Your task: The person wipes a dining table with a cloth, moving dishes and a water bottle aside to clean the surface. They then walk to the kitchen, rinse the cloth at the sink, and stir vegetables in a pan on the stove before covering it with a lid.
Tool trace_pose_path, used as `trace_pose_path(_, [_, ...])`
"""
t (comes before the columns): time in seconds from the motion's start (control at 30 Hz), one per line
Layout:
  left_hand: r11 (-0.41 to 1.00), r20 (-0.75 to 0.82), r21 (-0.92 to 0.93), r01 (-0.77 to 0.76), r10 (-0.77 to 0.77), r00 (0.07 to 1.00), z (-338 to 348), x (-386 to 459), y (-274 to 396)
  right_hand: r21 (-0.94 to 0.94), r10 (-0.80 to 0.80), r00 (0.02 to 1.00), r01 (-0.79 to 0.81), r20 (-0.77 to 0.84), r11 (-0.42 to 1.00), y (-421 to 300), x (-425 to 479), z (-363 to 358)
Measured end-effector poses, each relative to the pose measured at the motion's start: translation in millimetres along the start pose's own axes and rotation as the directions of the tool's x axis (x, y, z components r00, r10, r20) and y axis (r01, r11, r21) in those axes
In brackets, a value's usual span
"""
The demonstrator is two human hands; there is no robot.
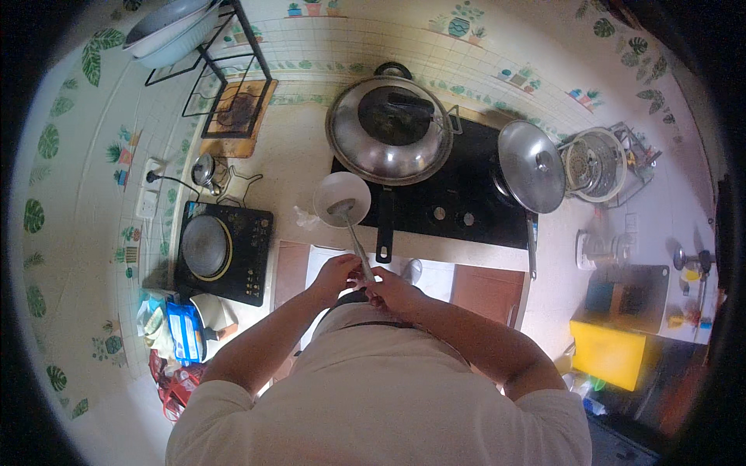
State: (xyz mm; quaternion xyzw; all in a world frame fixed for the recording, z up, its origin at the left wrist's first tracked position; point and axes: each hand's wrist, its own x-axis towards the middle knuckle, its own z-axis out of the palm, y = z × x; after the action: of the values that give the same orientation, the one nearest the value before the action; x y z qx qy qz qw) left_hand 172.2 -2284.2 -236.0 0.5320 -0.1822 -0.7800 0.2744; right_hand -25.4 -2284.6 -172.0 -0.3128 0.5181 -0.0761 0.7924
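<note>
Both my hands meet in front of my waist, around the end of a long-handled ladle (358,247). My left hand (338,276) has its fingers against the left side of the handle. From the other side, the thumb and fingers of my right hand (399,294) close on the handle's end. The grey head of the ladle rests inside a white bowl (355,185), which stands near the counter's front edge beside the cooktop. A crumpled white scrap (306,218) lies left of the bowl.
A lidded wok (349,157) sits on the black cooktop (408,215), its handle pointing at me. Farther right are a pan with a tilted metal lid (527,175) and a strainer basket (612,166). An induction plate (256,244) carries a round pan (204,247) at left.
</note>
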Motion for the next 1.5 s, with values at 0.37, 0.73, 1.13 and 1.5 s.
trace_pose_path(0.37, [0.995, -0.282, -0.019, -0.093, 0.084, 0.956, -50.4, 60.7, -17.1, 0.093, -0.175, 0.893, 0.232, -0.414, 0.968, 41.9, 23.7, -99.5])
trace_pose_path(0.73, [0.978, -0.339, -0.130, -0.161, 0.109, 0.935, -73.4, 93.4, 17.2, 0.384, -0.185, 0.770, 0.493, -0.611, 0.781, 37.3, 82.8, -172.2])
trace_pose_path(1.13, [0.986, -0.307, -0.048, -0.159, 0.137, 0.942, -73.5, 95.5, 22.6, 0.529, -0.078, 0.791, 0.475, -0.607, 0.703, 30.2, 103.3, -174.6])
trace_pose_path(1.5, [0.977, -0.240, -0.118, -0.176, 0.144, 0.960, -88.6, 95.3, 8.7, 0.541, -0.157, 0.848, 0.454, -0.505, 0.708, 25.0, 89.8, -159.4])
